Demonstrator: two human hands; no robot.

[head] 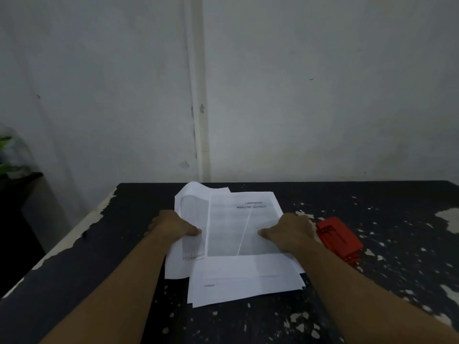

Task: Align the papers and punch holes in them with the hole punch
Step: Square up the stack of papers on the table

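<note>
We see both hands reaching onto the desk point(99, 269) and holding a loose stack of papers point(244, 271) between them. The left hand point(171, 224) grips the stack's left edge: its thumb lies flat on top of a printed sheet, and its fingers curl down around the edge, out of our sight. The right hand point(288, 230) grips the right edge the same way, thumb pointing inward on the top page and fingers wrapped down the side. So both sets of fingers are clamped on the papers.

The stack lies on the desk between the two sets of fingers. It is uneven: the sheets are fanned, the lower ones stick out toward us, and one juts to the left under the left wrist. Beyond the left fingers a sheet curls upward. The top page carries grey print too blurred for us to read.

The red hole punch point(339, 238) lies on the desk just beside the right fingers, on their outer side. We cannot tell whether it touches the hand.

The desk is dark, with pale chipped patches. Behind it stands a pale wall point(323, 95) with an upright pipe point(198, 95).
</note>
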